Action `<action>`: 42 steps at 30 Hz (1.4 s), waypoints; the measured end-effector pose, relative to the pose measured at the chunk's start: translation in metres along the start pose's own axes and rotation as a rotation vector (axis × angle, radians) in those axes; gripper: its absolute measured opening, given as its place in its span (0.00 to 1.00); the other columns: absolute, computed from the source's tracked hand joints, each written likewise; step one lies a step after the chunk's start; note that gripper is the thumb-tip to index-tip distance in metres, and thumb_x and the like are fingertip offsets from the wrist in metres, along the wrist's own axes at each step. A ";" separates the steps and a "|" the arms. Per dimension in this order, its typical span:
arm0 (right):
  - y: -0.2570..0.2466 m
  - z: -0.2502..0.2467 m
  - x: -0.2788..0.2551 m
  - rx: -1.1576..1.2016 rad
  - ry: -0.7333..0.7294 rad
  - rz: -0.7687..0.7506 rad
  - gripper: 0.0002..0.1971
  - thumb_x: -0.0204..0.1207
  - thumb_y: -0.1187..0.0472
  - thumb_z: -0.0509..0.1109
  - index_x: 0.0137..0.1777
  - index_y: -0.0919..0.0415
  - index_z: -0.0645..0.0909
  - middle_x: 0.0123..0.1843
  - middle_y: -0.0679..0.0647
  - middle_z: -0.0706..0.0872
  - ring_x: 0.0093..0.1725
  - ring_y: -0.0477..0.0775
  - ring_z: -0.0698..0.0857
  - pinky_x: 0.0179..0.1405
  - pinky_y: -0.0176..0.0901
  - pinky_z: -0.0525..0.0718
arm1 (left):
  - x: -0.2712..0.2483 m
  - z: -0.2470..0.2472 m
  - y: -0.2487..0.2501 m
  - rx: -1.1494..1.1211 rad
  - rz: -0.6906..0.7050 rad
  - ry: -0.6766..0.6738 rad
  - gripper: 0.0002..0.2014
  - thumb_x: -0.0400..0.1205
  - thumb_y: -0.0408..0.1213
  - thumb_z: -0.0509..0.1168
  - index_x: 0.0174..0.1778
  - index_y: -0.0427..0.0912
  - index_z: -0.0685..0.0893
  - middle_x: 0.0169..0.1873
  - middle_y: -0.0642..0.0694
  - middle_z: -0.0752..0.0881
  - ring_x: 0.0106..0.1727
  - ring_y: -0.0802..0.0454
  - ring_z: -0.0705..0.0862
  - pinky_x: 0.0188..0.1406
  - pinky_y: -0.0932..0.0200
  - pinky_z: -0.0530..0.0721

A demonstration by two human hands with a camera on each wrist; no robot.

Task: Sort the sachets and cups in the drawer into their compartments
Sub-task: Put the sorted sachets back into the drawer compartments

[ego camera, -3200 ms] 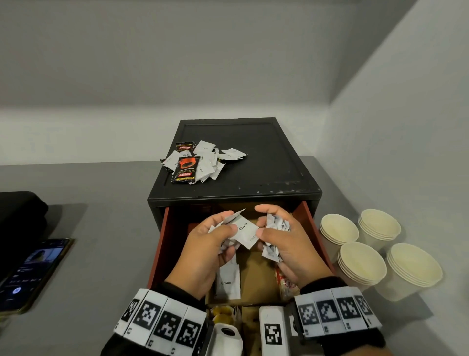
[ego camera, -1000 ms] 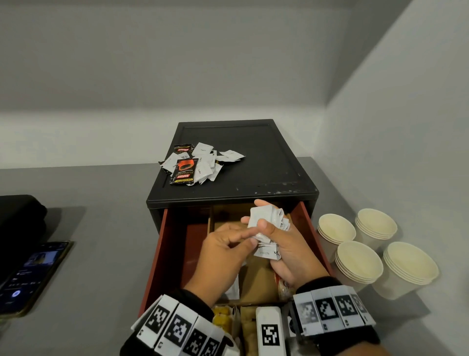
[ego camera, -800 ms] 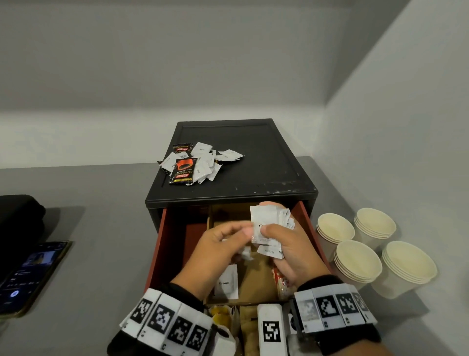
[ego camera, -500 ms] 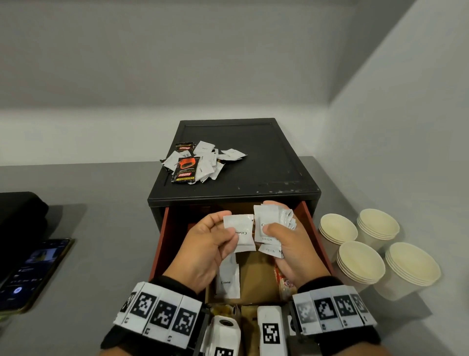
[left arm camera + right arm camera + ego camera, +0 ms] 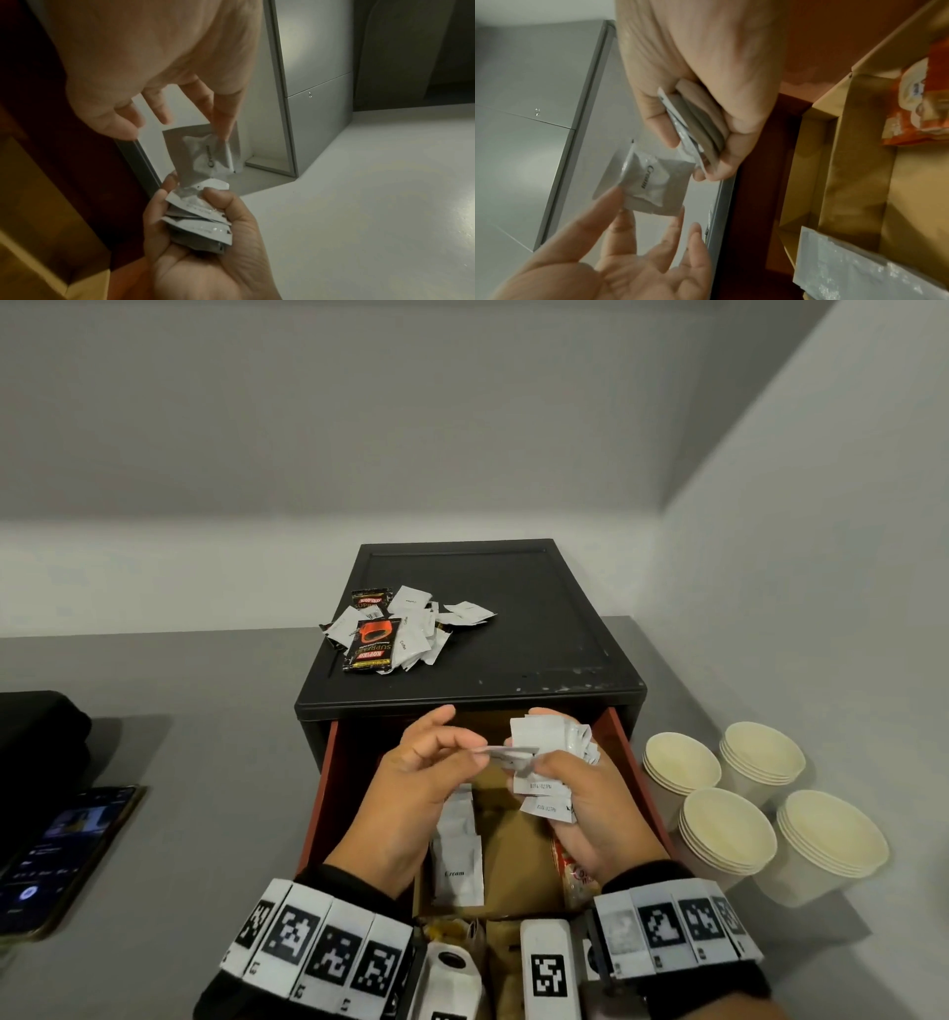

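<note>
Over the open red drawer [image 5: 319, 793] my left hand [image 5: 475, 752] pinches a single white cream sachet [image 5: 508, 754] by one edge. The sachet lies flat, and its far end reaches my right hand [image 5: 539, 765], which grips a stack of white sachets [image 5: 544, 739] between thumb and fingers. The left wrist view shows the single sachet [image 5: 205, 156] just above that stack [image 5: 200, 219]. In the right wrist view its "Cream" print [image 5: 649, 182] faces the camera, below the stack [image 5: 693, 123]. Two more cream sachets [image 5: 457, 868] lie in a cardboard compartment [image 5: 518, 855] under my hands.
Several stacks of paper cups [image 5: 726, 834] stand on the grey counter right of the drawer. A pile of white and black sachets [image 5: 400, 629] lies on the black cabinet top [image 5: 513, 618]. An orange packet [image 5: 577, 873] sits at the drawer's right. A phone [image 5: 61, 855] lies far left.
My left hand has turned the single cream sachet from upright to flat and brought its end against the stack in my right hand. The right hand has stayed over the drawer.
</note>
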State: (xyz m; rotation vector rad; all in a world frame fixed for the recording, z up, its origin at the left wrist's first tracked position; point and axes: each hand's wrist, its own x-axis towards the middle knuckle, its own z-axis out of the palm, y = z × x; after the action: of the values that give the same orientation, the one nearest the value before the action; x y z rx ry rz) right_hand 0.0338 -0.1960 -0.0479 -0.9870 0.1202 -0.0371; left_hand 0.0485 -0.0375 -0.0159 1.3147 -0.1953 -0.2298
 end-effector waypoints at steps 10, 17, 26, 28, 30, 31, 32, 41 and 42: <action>-0.004 0.001 -0.003 0.129 -0.058 0.051 0.18 0.73 0.69 0.64 0.62 0.57 0.79 0.58 0.63 0.87 0.55 0.61 0.88 0.46 0.49 0.86 | -0.003 0.001 -0.010 0.053 -0.072 -0.078 0.24 0.81 0.21 0.59 0.26 0.48 0.88 0.43 0.49 0.90 0.49 0.50 0.83 0.45 0.60 0.79; 0.001 0.004 -0.004 -0.056 -0.204 0.025 0.39 0.48 0.59 0.88 0.62 0.59 0.79 0.56 0.63 0.87 0.56 0.61 0.87 0.54 0.52 0.87 | -0.003 0.004 -0.007 0.347 -0.088 -0.110 0.16 0.77 0.17 0.58 0.36 0.41 0.86 0.31 0.50 0.82 0.32 0.62 0.78 0.33 0.70 0.75; 0.002 0.026 -0.010 -0.821 0.021 -0.103 0.24 0.73 0.71 0.70 0.68 0.53 0.72 0.51 0.48 0.81 0.48 0.42 0.81 0.44 0.30 0.81 | -0.014 0.016 -0.002 -0.019 -0.440 -0.097 0.16 0.83 0.34 0.60 0.66 0.49 0.74 0.61 0.43 0.79 0.56 0.48 0.81 0.47 0.54 0.83; 0.008 0.035 -0.008 -0.940 -0.025 -0.010 0.30 0.74 0.66 0.70 0.74 0.50 0.65 0.57 0.49 0.78 0.53 0.44 0.81 0.50 0.32 0.81 | -0.016 0.016 -0.002 -0.111 -0.505 -0.135 0.17 0.84 0.38 0.60 0.69 0.47 0.74 0.63 0.42 0.80 0.59 0.46 0.82 0.45 0.50 0.86; 0.014 0.038 -0.008 -1.019 -0.080 0.127 0.44 0.66 0.59 0.72 0.80 0.43 0.55 0.69 0.53 0.73 0.66 0.53 0.77 0.64 0.46 0.81 | -0.013 0.012 -0.006 -0.101 -0.545 -0.104 0.17 0.84 0.37 0.60 0.70 0.44 0.73 0.64 0.39 0.81 0.59 0.44 0.84 0.40 0.48 0.87; 0.015 0.040 -0.009 -1.000 -0.110 0.202 0.49 0.60 0.57 0.70 0.82 0.41 0.51 0.74 0.54 0.69 0.71 0.56 0.74 0.67 0.51 0.79 | -0.012 0.009 -0.008 -0.081 -0.570 -0.082 0.17 0.84 0.36 0.60 0.70 0.41 0.73 0.62 0.37 0.82 0.56 0.43 0.85 0.38 0.48 0.87; 0.014 0.041 -0.011 -0.943 -0.144 0.275 0.52 0.56 0.58 0.67 0.82 0.40 0.49 0.78 0.54 0.65 0.73 0.57 0.71 0.68 0.52 0.78 | -0.011 0.006 -0.010 -0.069 -0.602 -0.072 0.17 0.84 0.34 0.59 0.69 0.39 0.73 0.58 0.36 0.84 0.51 0.43 0.85 0.35 0.49 0.88; 0.006 0.040 -0.009 -0.680 -0.210 0.490 0.45 0.76 0.78 0.62 0.83 0.41 0.47 0.77 0.62 0.69 0.52 0.55 0.82 0.38 0.45 0.83 | -0.001 -0.011 -0.011 0.047 -0.798 -0.091 0.12 0.83 0.32 0.51 0.58 0.37 0.76 0.39 0.38 0.85 0.32 0.46 0.86 0.29 0.60 0.79; 0.007 0.039 -0.008 -0.707 -0.206 0.481 0.45 0.76 0.78 0.63 0.82 0.41 0.49 0.74 0.62 0.73 0.49 0.54 0.82 0.35 0.43 0.82 | 0.000 -0.010 -0.011 0.076 -0.801 -0.082 0.12 0.83 0.32 0.50 0.57 0.37 0.76 0.37 0.39 0.85 0.31 0.46 0.85 0.30 0.59 0.79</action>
State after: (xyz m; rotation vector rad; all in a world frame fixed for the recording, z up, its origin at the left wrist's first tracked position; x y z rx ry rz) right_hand 0.0306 -0.1588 -0.0319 -1.6340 0.1841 0.5813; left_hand 0.0509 -0.0309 -0.0293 1.4069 0.2705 -0.9612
